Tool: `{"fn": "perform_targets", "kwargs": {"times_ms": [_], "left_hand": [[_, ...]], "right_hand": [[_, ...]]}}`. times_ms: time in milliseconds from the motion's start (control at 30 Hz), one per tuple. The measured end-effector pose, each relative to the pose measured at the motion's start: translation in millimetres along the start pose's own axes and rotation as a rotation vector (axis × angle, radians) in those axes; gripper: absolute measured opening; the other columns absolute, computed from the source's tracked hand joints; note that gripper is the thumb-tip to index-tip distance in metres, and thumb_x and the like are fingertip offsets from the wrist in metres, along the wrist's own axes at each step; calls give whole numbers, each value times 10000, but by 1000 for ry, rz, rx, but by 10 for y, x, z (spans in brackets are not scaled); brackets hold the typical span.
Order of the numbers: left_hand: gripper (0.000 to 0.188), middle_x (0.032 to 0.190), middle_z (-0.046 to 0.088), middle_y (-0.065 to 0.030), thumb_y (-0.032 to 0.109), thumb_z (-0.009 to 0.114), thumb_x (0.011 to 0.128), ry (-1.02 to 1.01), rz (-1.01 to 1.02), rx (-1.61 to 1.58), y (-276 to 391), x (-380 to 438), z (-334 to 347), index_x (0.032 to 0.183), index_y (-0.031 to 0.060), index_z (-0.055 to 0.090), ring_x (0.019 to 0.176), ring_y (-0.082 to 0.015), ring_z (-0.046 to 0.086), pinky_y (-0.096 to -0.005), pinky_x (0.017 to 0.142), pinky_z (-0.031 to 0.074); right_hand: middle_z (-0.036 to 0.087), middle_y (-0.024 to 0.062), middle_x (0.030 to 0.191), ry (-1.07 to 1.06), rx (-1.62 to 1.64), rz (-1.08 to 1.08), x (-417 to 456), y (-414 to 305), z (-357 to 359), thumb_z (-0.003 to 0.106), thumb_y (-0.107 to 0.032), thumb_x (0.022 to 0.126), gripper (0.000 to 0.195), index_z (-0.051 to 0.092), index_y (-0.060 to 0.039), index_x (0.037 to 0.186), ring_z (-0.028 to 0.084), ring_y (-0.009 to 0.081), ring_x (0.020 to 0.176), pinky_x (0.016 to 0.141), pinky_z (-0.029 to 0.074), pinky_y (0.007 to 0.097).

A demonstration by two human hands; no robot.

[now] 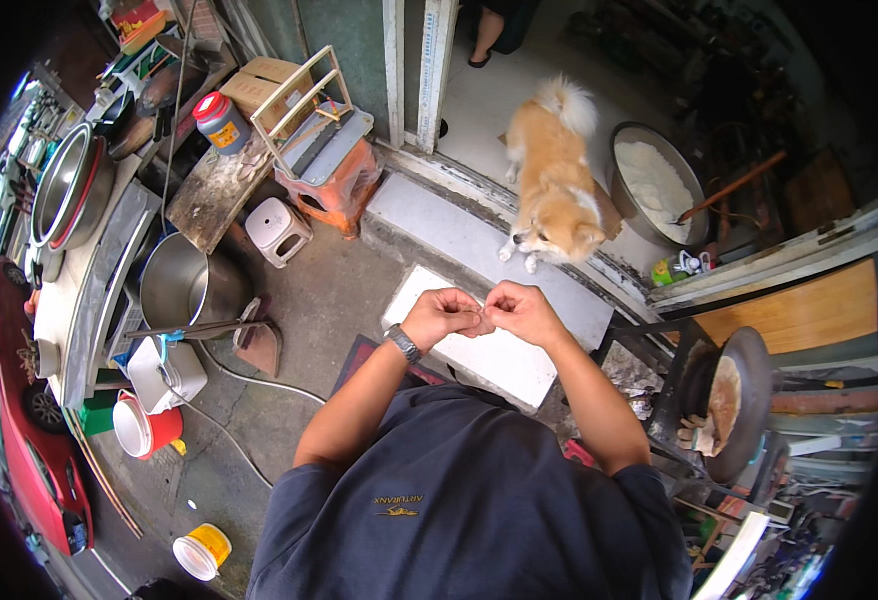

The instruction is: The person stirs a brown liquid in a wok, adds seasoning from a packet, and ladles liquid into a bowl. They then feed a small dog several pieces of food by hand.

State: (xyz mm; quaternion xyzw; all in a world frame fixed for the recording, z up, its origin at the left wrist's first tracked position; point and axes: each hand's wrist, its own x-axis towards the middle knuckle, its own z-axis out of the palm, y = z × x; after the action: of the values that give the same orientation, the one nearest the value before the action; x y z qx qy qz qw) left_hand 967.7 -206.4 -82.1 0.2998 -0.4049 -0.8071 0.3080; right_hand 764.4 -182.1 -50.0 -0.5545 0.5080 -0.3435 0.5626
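Observation:
My left hand [446, 319] and my right hand [520, 311] meet in front of my chest, fingertips pinched close together. Something small and pale may be between them, but it is too small to name. A wristwatch [403, 343] is on the left wrist. Below the hands lies a white slab [510, 367]. Beyond them a tan and white dog [555, 180] stands at the doorway, its front paws on a pale stone step [439, 214].
A large metal bowl of white powder [652, 184] stands inside the doorway. A wok [739, 405] is at the right. On the left are a plastic stool [277, 231], a deep metal pot [191, 281], buckets and a hose [259, 381]. A person's leg [488, 34] shows indoors.

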Motion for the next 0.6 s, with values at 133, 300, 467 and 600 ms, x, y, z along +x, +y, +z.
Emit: {"fn": "perform_targets", "kwargs": {"times_ms": [133,300,467,600], "left_hand": [[93,800,690,-107,-5,682,830,84,-32,47,-9,13,18,914,-25,647,699,-165,673,-290,657,562],[56,780,683,-100,-13,668,827,113,-58,69,-66,25,-5,877,-15,643,668,-168,661,-296,640,558],[48,770,672,-105,-9,664,829,145,-67,-172,-39,49,90,854,-1,624,680,-192,664,-314,644,561],[63,787,671,-113,-8,665,828,154,-56,-223,-74,92,78,858,5,612,686,-206,667,-329,655,566]], "right_hand": [[621,-14,713,-71,-85,23,22,-55,-3,647,-17,794,40,621,-17,825,550,46,669,597,471,224],[593,-32,695,-127,-273,18,20,-153,12,651,5,775,52,613,-22,797,515,33,642,564,426,211],[608,-11,688,-16,-49,-25,36,31,-3,645,-3,782,47,609,-24,803,545,57,625,568,453,231],[617,5,713,78,157,-27,8,105,28,630,34,809,57,609,-17,822,564,64,627,559,460,228]]}}
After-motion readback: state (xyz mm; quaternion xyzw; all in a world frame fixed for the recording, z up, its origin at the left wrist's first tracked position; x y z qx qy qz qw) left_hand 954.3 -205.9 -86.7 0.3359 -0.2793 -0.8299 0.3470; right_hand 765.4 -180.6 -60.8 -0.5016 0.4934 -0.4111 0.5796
